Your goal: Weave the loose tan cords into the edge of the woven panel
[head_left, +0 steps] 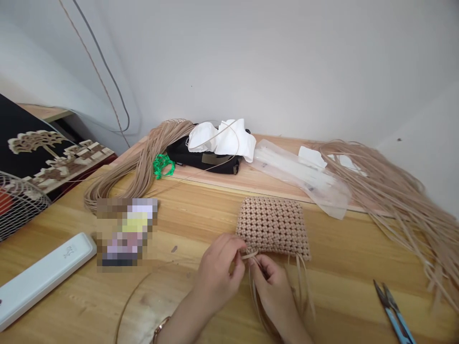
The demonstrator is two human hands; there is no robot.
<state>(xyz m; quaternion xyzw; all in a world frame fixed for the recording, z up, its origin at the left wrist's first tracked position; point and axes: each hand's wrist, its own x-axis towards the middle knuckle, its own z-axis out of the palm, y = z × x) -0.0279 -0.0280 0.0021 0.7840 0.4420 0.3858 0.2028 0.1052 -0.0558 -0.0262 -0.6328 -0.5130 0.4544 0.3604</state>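
A tan woven piece (273,224) with a knotted, open-hole pattern lies on the wooden table. At its lower left corner, my left hand (221,267) pinches a tan cord (251,255) between thumb and fingers. My right hand (270,286) is closed on the same looped cord, just below the piece's front edge. Loose strands (300,279) hang from the lower right of the piece, and more trail beneath my right hand. The fingertips partly hide where the cord joins the weave.
Small blue-handled snips (392,310) lie at right. Cord bundles (398,191) spread behind them and at back left (139,167). A black pouch (204,160), white papers (236,138) and a plastic sleeve (304,177) sit near the wall. A white case (46,282) and pixelated item (129,234) are left.
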